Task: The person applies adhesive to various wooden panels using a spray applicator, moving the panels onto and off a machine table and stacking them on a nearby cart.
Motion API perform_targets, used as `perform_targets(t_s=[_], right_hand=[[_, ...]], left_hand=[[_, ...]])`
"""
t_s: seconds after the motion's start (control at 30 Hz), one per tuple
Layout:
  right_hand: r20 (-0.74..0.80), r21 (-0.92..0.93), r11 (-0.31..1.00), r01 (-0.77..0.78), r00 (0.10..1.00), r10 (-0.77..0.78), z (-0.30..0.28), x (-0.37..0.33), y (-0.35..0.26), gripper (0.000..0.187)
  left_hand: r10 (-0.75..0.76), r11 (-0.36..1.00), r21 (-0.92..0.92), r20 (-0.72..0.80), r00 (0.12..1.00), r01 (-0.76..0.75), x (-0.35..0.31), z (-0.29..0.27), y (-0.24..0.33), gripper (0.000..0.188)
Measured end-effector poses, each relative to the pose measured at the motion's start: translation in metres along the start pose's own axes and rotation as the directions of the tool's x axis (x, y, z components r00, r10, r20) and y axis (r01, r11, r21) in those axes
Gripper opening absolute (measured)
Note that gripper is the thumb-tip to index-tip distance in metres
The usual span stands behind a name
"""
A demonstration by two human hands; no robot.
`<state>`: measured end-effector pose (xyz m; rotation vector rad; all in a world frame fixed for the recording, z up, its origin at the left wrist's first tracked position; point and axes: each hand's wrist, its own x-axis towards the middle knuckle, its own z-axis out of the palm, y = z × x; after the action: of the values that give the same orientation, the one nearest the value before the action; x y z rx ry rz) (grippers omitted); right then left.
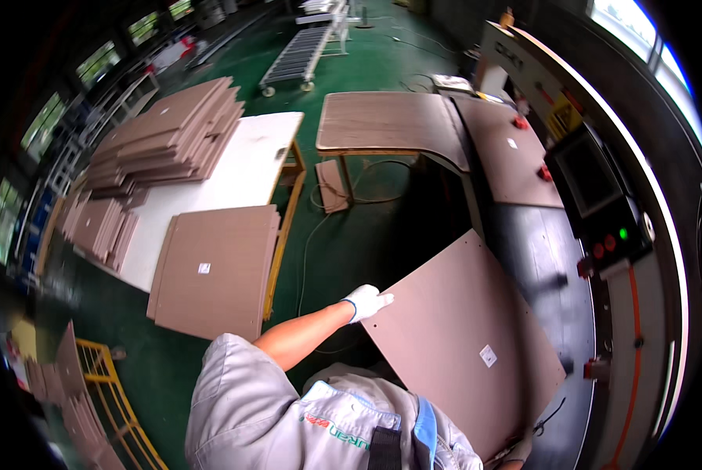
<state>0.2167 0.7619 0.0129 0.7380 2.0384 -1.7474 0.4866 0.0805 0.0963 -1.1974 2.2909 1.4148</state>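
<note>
Grey shirt (335, 407); flat brown panel (452, 313), white label (488, 356), dark corner dots (375, 325).

A grey shirt (237, 407) with light-blue trim (426, 427) and red-and-green lettering (339, 432) is being worn, with a white glove (362, 296) on the left hand (367, 303).

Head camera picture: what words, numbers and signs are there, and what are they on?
Grey work shirt: red and green lettering, which I won't copy out.
Pale machine beam: dark lettering, also not copied.
Yellow sign on the machine: too blurred to read.
Held brown panel: white label, too small to read.
Left-hand panel stack: small white label, unreadable.
Panel on the machine bed: small white label, unreadable.
</note>
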Motion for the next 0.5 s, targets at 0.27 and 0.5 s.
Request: perform_targets(t_s=[0.27, 0.5], right_hand=[[0.279, -0.139, 0.976, 0.168, 0.952, -0.124, 0.178, -0.084, 0.009, 0.043], [0.595, -0.145, 0.952, 0.269, 0.792, -0.133, 0.309, -0.206, 0.054, 0.044]], left_hand=[[-0.328, 0.945, -0.160, -0.501, 0.801, 0.287, -0.254, -0.031, -0.185, 0.075], [-0.702, 0.711, -0.564, -0.546, 0.457, 0.419, -0.495, 0.027, -0.324, 0.077]])
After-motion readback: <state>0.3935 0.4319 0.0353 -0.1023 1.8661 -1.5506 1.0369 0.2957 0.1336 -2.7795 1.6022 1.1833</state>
